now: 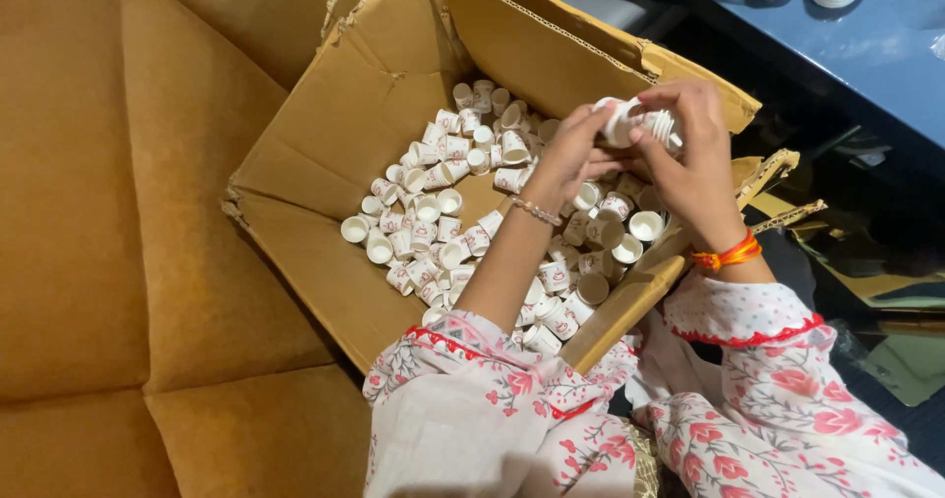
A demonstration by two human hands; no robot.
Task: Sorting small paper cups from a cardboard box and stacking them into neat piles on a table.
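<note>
Left hand (569, 154) and right hand (689, 149) both gripping short stack of paper cups (640, 122), fingers curled around it, holding it above open cardboard box (325, 163). Loose cups (443, 203) lying scattered inside box. Box sitting on tan cushion (118, 213).

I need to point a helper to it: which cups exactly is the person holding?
Find the big open cardboard box on the tan cushions, full of loose small white paper cups. Above its right side, the left hand and right hand meet around a short nested stack of cups. It alone is lifted and stacked.
</note>
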